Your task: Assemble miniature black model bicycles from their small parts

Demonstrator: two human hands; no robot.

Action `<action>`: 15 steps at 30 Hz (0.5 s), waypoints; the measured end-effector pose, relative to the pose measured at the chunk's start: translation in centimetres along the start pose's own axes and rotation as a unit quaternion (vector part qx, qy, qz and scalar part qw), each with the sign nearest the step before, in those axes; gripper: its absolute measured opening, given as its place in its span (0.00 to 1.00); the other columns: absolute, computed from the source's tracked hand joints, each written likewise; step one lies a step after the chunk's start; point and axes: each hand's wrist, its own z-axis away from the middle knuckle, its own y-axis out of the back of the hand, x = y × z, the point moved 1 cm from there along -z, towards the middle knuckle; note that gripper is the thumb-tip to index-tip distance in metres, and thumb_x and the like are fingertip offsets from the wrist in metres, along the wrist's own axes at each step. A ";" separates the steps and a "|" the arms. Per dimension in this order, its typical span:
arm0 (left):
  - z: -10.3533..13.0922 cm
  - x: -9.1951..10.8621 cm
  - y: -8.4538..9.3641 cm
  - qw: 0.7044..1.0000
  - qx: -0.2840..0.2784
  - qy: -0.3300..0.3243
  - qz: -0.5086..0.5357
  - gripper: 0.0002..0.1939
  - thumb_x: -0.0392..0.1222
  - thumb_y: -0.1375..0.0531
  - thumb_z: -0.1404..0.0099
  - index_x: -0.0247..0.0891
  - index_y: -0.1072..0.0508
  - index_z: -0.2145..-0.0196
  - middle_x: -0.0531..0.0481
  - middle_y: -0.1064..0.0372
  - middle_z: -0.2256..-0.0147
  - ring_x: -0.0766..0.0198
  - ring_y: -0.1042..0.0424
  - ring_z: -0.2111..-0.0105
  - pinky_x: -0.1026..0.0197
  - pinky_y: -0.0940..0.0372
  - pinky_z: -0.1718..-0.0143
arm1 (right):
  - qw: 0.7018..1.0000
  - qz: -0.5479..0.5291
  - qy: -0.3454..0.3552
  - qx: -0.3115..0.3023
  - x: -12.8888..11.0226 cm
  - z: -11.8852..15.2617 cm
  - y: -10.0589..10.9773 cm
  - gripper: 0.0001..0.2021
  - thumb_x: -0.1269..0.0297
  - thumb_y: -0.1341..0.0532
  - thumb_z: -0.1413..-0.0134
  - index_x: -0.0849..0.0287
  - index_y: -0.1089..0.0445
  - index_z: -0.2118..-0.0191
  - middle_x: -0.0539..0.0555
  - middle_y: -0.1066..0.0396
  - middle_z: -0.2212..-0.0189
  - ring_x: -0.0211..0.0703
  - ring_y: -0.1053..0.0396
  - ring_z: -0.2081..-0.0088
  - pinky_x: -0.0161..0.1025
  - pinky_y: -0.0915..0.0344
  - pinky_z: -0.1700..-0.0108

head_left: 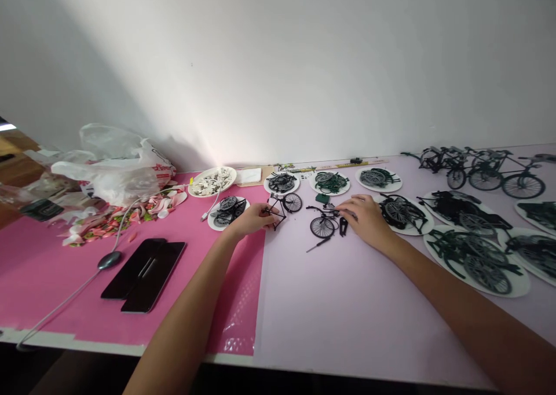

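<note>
My left hand [252, 220] pinches a dark model bicycle frame [280, 209] that has one spoked wheel [292, 203] at its right end. To its right, a front fork with handlebar and wheel [322, 227] lies on the pale tabletop. My right hand [362, 212] is beside it, fingers drawn together over small dark parts; what they grip, if anything, is too small to tell. Close by are a small dark green block [322, 198], a flat black piece [343, 227] and a thin screwdriver [318, 244].
Plates of dark bicycle parts [282, 182] line the back and right, including a near-right plate [480, 262]. Assembled model bicycles [486, 169] stand at the back right. Leftward are two phones [152, 276], a mouse-like device [109, 260], petals [104, 224] and a plastic bag [117, 172].
</note>
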 end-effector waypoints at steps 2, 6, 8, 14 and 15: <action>0.3 0.3 0.1 0.999 -0.001 0.019 -0.044 0.17 0.48 0.29 0.44 0.35 0.20 0.61 0.45 0.21 0.71 0.61 0.23 0.72 0.64 0.30 0.73 | 1.000 -0.002 -0.003 0.001 0.0 0.0 0.1 0.13 0.59 0.43 0.32 0.49 0.19 0.54 0.58 0.20 0.55 0.63 0.35 0.46 0.60 0.36 0.47; 0.8 0.9 0.1 0.991 0.018 0.018 -0.128 0.11 0.46 0.33 0.44 0.37 0.20 0.66 0.49 0.24 0.77 0.62 0.27 0.80 0.64 0.37 0.79 | 1.000 -0.010 0.018 -0.015 -0.3 0.0 0.3 0.15 0.59 0.44 0.31 0.48 0.21 0.48 0.59 0.22 0.52 0.62 0.35 0.46 0.58 0.35 0.48; 1.0 1.0 0.0 0.984 0.036 0.008 -0.172 0.09 0.46 0.35 0.43 0.39 0.21 0.69 0.50 0.27 0.79 0.62 0.30 0.82 0.63 0.41 0.80 | 1.000 -0.011 0.021 -0.019 -0.4 0.0 0.3 0.15 0.60 0.44 0.31 0.48 0.21 0.49 0.59 0.22 0.53 0.61 0.35 0.47 0.58 0.35 0.48; 1.4 1.2 -0.5 0.949 0.146 -0.018 -0.279 0.14 0.51 0.33 0.45 0.41 0.30 0.78 0.49 0.31 0.79 0.57 0.29 0.74 0.62 0.42 0.73 | 0.999 -0.030 0.001 -0.013 -0.5 -0.2 0.5 0.12 0.58 0.42 0.32 0.51 0.22 0.60 0.58 0.22 0.59 0.61 0.34 0.49 0.56 0.35 0.50; 1.5 1.3 -0.6 0.944 0.169 -0.025 -0.282 0.16 0.51 0.32 0.45 0.41 0.32 0.79 0.47 0.31 0.78 0.55 0.29 0.72 0.62 0.41 0.71 | 0.999 -0.033 0.001 -0.010 -0.4 -0.3 0.5 0.11 0.58 0.42 0.32 0.52 0.22 0.62 0.58 0.22 0.60 0.61 0.34 0.49 0.56 0.35 0.50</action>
